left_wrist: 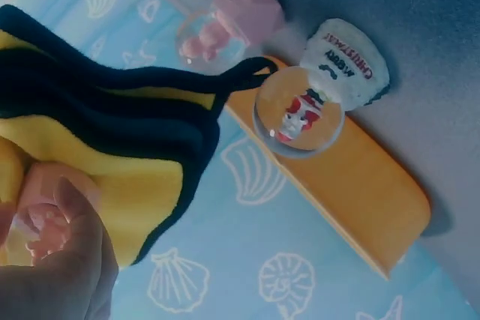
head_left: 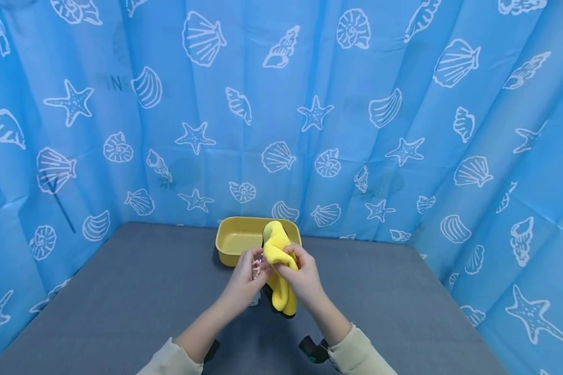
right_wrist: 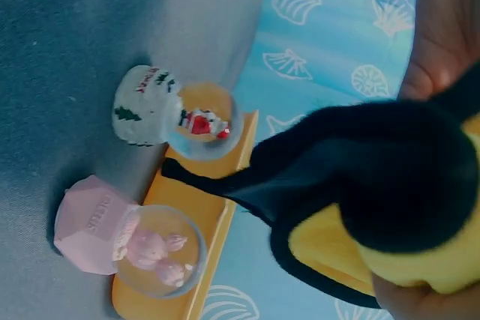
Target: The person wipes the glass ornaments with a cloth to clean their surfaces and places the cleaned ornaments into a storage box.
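- On your side of the yellow tub (head_left: pixel 236 240), you have a pink globe (left_wrist: pixel 56 181) up in your left hand (head_left: pixel 248 273), with little pink shapes inside its clear ball.
- Your left fingers curl round this globe and hold it.
- Your right hand (head_left: pixel 302 276) pinches a yellow cloth (head_left: pixel 281 285) with dark edges, thumb on one side and fingers on the other. The cloth hangs in front of the tub's right part, next to the globe you hold.
- On the near side of the tub, a white-based globe (left_wrist: pixel 330 84) stands upright on the gray table (head_left: pixel 375 297). It has a small red and white figure inside, and its base says Merry Christmas.
- Also on the near side of the tub, to the right of the white one, another pink-based globe (right_wrist: pixel 112 234) stands upright, with a gap between the two.
- It looks like you are in the middle of wiping the globe you hold, so I judge that this one is not done.
- I cannot tell if the two standing globes are wiped or wait for their turn.
- What seems left is to finish this globe and set it down near the tub, then maybe wipe any that need it.
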`<state>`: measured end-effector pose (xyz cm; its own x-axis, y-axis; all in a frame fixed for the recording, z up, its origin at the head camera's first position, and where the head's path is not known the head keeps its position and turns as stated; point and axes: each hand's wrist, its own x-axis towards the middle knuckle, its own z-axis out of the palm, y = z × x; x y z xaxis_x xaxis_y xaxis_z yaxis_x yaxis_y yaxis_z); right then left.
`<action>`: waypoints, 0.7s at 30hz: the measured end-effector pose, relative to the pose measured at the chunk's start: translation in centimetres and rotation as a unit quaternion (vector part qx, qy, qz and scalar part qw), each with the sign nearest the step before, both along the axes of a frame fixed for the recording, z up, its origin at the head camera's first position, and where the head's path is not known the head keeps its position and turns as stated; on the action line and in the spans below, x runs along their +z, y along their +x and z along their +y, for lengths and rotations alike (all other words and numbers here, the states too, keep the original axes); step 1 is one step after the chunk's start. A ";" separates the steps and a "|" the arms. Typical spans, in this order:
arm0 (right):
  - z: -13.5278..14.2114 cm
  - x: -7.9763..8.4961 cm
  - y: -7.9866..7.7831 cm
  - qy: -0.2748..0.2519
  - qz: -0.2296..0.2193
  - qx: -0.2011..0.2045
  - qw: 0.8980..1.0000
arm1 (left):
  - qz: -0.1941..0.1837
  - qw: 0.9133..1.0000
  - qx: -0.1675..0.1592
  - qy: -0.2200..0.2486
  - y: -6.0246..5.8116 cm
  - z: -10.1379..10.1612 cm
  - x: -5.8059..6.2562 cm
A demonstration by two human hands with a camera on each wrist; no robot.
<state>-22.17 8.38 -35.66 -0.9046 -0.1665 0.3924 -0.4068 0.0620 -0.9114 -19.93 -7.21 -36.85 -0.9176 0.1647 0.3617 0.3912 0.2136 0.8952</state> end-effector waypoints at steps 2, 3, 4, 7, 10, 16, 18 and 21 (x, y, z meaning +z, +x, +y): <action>-0.1 -0.1 -0.1 -0.004 0.009 -0.015 1.000 | 0.005 1.000 0.007 -0.006 0.0 0.0 -0.1; -0.1 -0.1 -0.1 -0.008 0.014 -0.022 1.000 | 0.005 1.000 0.011 -0.007 0.0 0.1 -0.1; 0.0 -0.2 -0.1 -0.014 0.020 -0.026 0.999 | 0.002 1.000 0.014 -0.004 0.1 0.1 -0.1; 0.0 -0.4 -0.1 -0.033 0.031 -0.038 0.998 | -0.027 0.999 0.022 0.014 0.2 0.3 0.1; 0.0 -0.6 -0.1 -0.046 0.042 -0.054 0.997 | -0.068 0.996 0.023 0.045 0.3 0.5 0.3; 0.1 -1.1 -0.1 -0.064 0.078 -0.073 0.992 | -0.106 0.992 0.011 0.073 0.2 0.9 0.7; 0.1 -1.2 -0.1 -0.070 0.088 -0.078 0.991 | -0.104 0.992 0.005 0.070 0.1 1.0 0.7; 0.4 -1.3 0.0 -0.081 0.091 -0.082 0.989 | -0.099 0.992 0.000 0.072 0.1 1.0 0.7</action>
<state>-22.20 8.73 -36.94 -0.8259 0.0545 0.5612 -0.5621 -0.0001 -0.8271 -19.84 -6.23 -36.17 -0.9730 0.1250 0.1939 0.2044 0.0774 0.9758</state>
